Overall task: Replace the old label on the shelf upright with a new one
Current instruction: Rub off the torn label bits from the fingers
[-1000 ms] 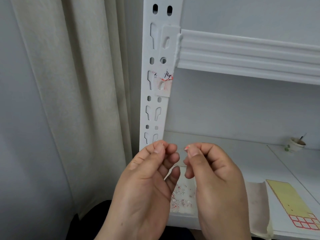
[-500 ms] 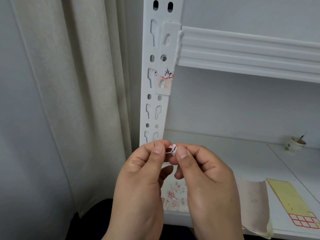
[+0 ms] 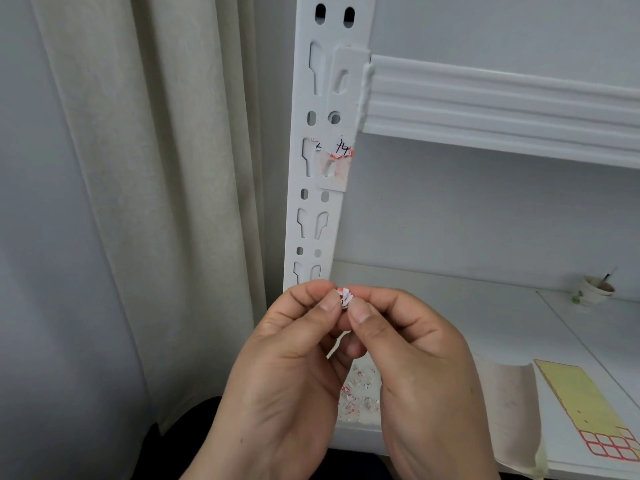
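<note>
Rolling up the peeled scrap

My left hand (image 3: 294,344) and right hand (image 3: 405,344) both pinch the label scrap (image 3: 343,297), balling it so the sticky side stays off my fingers.

The hands hide part of the scrap pile (image 3: 360,393), and the label sheet (image 3: 595,414) runs off the right edge.

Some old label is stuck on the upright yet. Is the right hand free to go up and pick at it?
Probably not yet: the right hand and left hand both pinch a scrap. Nothing blocks the way to the label remnant.
</note>
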Demonstrator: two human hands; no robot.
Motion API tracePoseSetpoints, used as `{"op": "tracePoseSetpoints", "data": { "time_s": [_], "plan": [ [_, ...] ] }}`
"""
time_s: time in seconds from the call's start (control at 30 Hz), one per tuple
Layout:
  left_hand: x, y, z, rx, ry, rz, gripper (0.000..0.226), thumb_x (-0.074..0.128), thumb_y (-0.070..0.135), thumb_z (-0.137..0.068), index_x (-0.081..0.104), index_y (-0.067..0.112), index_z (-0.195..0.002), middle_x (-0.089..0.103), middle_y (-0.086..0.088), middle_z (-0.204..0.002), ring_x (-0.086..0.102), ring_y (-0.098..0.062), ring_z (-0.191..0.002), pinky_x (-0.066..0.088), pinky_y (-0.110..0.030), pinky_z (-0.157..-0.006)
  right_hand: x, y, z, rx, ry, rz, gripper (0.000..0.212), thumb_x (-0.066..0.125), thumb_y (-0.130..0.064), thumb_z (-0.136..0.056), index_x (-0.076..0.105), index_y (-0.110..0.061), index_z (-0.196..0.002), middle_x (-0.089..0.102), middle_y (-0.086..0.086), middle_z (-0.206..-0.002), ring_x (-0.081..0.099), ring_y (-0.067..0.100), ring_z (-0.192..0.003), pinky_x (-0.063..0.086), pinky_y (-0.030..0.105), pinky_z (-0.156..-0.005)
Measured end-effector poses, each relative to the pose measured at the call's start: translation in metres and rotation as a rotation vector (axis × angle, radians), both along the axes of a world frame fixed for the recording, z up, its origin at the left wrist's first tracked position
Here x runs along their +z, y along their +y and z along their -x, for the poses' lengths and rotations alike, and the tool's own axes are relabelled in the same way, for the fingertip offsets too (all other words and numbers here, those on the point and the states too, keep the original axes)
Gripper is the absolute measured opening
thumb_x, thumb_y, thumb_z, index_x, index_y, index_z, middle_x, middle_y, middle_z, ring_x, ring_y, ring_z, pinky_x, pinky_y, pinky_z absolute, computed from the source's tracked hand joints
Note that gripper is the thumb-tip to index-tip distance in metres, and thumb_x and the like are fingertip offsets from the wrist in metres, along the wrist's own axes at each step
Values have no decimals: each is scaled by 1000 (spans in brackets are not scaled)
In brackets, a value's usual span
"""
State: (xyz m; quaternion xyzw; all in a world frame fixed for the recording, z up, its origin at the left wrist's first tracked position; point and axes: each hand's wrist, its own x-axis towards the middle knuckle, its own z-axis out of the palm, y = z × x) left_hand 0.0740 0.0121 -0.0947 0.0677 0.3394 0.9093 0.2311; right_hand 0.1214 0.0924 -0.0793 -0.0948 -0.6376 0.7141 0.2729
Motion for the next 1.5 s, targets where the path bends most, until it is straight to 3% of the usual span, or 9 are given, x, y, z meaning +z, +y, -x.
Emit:
{"op": "tracePoseSetpoints", "data": {
  "time_s": [0.33, 0.4, 0.5, 0.67, 0.87, 1.0, 1.2, 1.4, 1.5],
  "plan": [
    [-7, -4, 5, -123, -20, -59, 10, 71, 10, -68, 68, 18, -73, 64, -6, -77, 54, -18, -69, 46, -28, -67, -1, 3, 1, 66, -53, -22, 3, 75, -22, -75, 77, -22, -78, 67, -1, -59, 55, 7, -55, 49, 24, -58],
    [-9, -4, 6, -137, -30, -58, 11, 72, 9, -67, 68, 17, -73, 64, -7, -78, 54, -20, -75, 45, -31, -73, -3, 3, 1, 61, -52, -35, 14, 68, -28, -70, 76, -20, -78, 68, 1, -61, 56, 7, -55, 49, 23, -58],
    [-11, -5, 6, -184, -36, -71, 14, 76, 8, -66, 68, 16, -75, 63, -7, -78, 54, -23, -79, 44, -36, -81, 0, 2, -1, 66, -63, -32, 5, 74, -21, -77, 74, -17, -75, 67, 1, -58, 56, 5, -53, 49, 20, -55],
    [-13, -3, 4, -155, 4, -18, 14, 77, 7, -64, 68, 16, -69, 66, -9, -78, 60, -22, -75, 49, -34, -73, 5, 0, -5, -20, -99, -129, 17, 62, -12, -82, 68, -14, -67, 59, -3, -48, 52, 3, -45, 43, 12, -47],
    [-12, -2, 5, -61, -45, 25, 20, 83, 13, -61, 69, 16, -75, 67, -6, -82, 59, -20, -78, 45, -36, -80, 7, 0, -5, -121, -97, -213, 18, 58, -13, -88, 63, -15, -70, 54, -13, -44, 48, -3, -41, 37, 6, -44],
    [-10, -4, 4, -65, -86, -23, 14, 78, 9, -64, 74, 16, -75, 69, -1, -78, 63, -12, -64, 50, -26, -64, 7, 1, -6, -96, -76, -113, 19, 59, -11, -90, 64, -11, -71, 54, -10, -44, 45, -3, -38, 36, 7, -41],
    [-8, -1, 2, -62, -30, 24, 2, 71, 12, -75, 70, 13, -73, 62, -9, -70, 56, -25, -68, 44, -37, -76, 5, -1, -5, -18, -70, -105, 17, 62, -8, -88, 70, -11, -73, 65, 6, -58, 49, 1, -43, 42, 10, -43],
    [-8, -4, 2, -86, 6, 30, 20, 77, -2, -62, 70, 15, -71, 64, -10, -71, 55, -27, -71, 46, -37, -74, -1, 1, -4, 4, -51, -105, 21, 61, -9, -87, 72, -14, -70, 61, 6, -54, 52, 5, -47, 44, 12, -47],
    [-7, -2, 1, -59, 9, 51, 24, 78, 4, -49, 71, 18, -68, 65, -12, -78, 56, -25, -66, 48, -34, -67, -2, 1, -2, 30, -36, -128, 24, 63, -9, -87, 72, -20, -68, 62, -7, -52, 54, 1, -49, 44, 12, -50]
  ]
}}
